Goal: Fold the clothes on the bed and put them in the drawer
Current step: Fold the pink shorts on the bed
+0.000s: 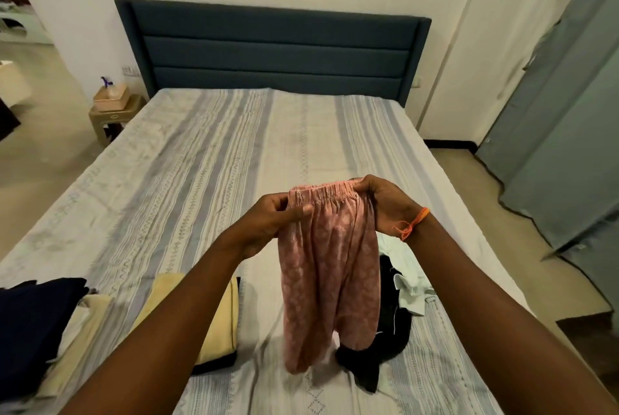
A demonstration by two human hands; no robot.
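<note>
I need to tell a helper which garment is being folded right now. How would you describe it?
Over the near end of the striped bed, both hands hold up small pink printed trousers by their elastic waistband. Unlike the yellow, black and pale clothes lying on the sheet, they hang in the air, legs dangling.

pink pants (330,267): small, pale print, elastic waistband stretched flat at top, both legs hanging straight down, cuffs just above or touching the bed (207,160), can't tell which. unfolded. black garment (385,341): crumpled heap on the bed behind the right leg, one end trailing toward the near edge. pale green garment (410,287): crumpled, lying on the black one's far-right side. yellow piece (219,317): folded flat, left of the pants, on top of a dark piece (217,363) showing only as an edge. navy stack (30,324): folded, near-left corner. cream piece (83,324): folded, between navy and yellow. bed has a grey-striped sheet.
</note>
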